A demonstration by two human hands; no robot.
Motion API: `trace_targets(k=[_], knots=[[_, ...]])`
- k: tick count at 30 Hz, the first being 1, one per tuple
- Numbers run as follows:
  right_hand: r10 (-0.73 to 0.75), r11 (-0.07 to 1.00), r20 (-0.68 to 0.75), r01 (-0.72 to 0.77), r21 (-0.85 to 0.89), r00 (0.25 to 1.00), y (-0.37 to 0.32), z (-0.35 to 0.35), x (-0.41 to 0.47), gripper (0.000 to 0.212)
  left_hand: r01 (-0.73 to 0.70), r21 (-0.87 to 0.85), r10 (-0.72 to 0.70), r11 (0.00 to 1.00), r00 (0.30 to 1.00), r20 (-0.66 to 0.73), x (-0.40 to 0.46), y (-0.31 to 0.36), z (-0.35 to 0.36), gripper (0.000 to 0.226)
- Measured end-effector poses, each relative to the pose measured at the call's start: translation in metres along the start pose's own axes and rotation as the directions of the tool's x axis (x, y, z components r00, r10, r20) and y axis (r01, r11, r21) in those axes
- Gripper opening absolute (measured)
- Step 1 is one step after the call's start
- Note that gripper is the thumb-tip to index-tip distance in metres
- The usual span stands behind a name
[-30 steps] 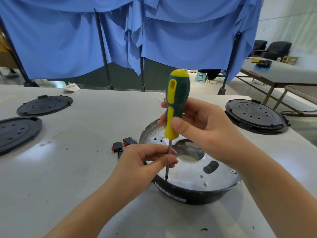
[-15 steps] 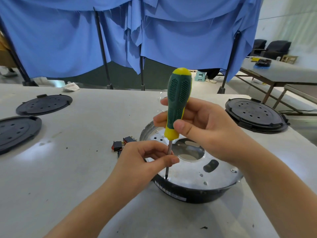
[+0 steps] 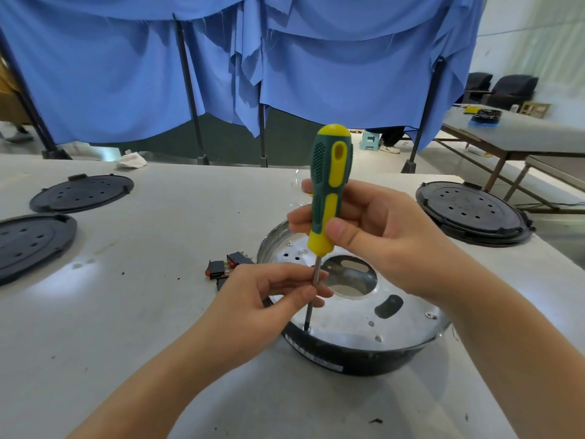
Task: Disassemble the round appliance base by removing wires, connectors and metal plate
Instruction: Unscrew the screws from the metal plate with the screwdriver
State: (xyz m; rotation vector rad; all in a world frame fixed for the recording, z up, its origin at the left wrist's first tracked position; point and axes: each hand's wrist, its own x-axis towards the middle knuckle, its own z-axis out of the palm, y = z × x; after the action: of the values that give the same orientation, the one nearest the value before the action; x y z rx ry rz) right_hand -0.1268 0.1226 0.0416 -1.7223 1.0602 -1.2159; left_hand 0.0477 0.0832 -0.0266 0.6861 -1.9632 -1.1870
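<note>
- The round appliance base (image 3: 348,356) sits on the worktop (image 3: 158,312) right in front of the person, black shell down, with the metal plate (image 3: 354,315) still seated on top of it, so the main piece isn't off yet.
- Screwdriver (image 3: 329,198) stands nearly upright, tip down in a screw spot at the plate's near-left edge. Looks like the person is mid-way through the plate screws.
- At least one more screw (image 3: 429,315) shows near the plate's right rim, so there's probably still some unscrewing to go.
- Right hand (image 3: 373,236) has its fingers and thumb wrapped round the green and yellow handle.
- Left hand (image 3: 272,296) pinches the metal shaft just above the plate, steadying it.
- Just left of the base lie a few small red and black switch parts (image 3: 226,267), loose on the worktop. So the connector side seems at least partly done; no wires visible from here.
- Further out from the base: black round covers (image 3: 80,193) far left, another black cover (image 3: 471,213) off to the right.
</note>
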Motion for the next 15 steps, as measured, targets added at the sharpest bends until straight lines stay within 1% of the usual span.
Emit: trace_targets(k=[3, 6, 7, 9, 10, 12, 14, 15], knots=[[0.022, 0.999, -0.02, -0.023, -0.047, 1.0, -0.0004, 0.0027, -0.0003, 0.032, -0.015, 0.004, 0.015, 1.0, 0.998, -0.058, -0.0002, 0.0006, 0.0006, 0.021], [-0.004, 0.985, -0.107, -0.015, -0.173, 0.994, -0.002, 0.0073, 0.0007, 0.044, -0.043, 0.013, 0.044, 0.999, 0.993, -0.108, -0.0013, 0.0001, 0.0037, 0.022], [-0.016, 0.984, -0.144, -0.01, -0.18, 0.989, -0.002, 0.0079, 0.001, 0.045, -0.051, 0.025, 0.054, 0.998, 0.991, -0.119, -0.0012, -0.0009, 0.0043, 0.021], [-0.043, 0.988, -0.194, 0.013, -0.154, 0.98, -0.0013, 0.0065, 0.0013, 0.04, -0.057, 0.061, 0.066, 0.996, 0.987, -0.145, -0.0006, -0.0027, 0.0048, 0.018], [-0.048, 0.992, -0.191, 0.024, -0.127, 0.98, -0.0009, 0.0048, 0.0011, 0.038, -0.055, 0.068, 0.065, 0.996, 0.985, -0.162, -0.0001, -0.003, 0.0051, 0.016], [-0.033, 0.999, -0.124, 0.029, -0.031, 0.992, -0.002, 0.0026, -0.0004, 0.04, -0.054, 0.069, 0.067, 0.996, 0.978, -0.197, 0.0006, -0.0029, 0.0055, 0.009], [-0.018, 1.0, -0.049, 0.019, 0.015, 0.999, -0.0035, 0.0019, -0.0014, 0.041, -0.053, 0.069, 0.067, 0.996, 0.974, -0.216, 0.0009, -0.0016, 0.0065, 0.014], [-0.014, 1.0, -0.037, 0.014, -0.003, 0.999, -0.0038, 0.0023, -0.0017, 0.041, -0.051, 0.068, 0.064, 0.996, 0.975, -0.214, 0.0012, -0.0021, 0.0072, 0.017]])
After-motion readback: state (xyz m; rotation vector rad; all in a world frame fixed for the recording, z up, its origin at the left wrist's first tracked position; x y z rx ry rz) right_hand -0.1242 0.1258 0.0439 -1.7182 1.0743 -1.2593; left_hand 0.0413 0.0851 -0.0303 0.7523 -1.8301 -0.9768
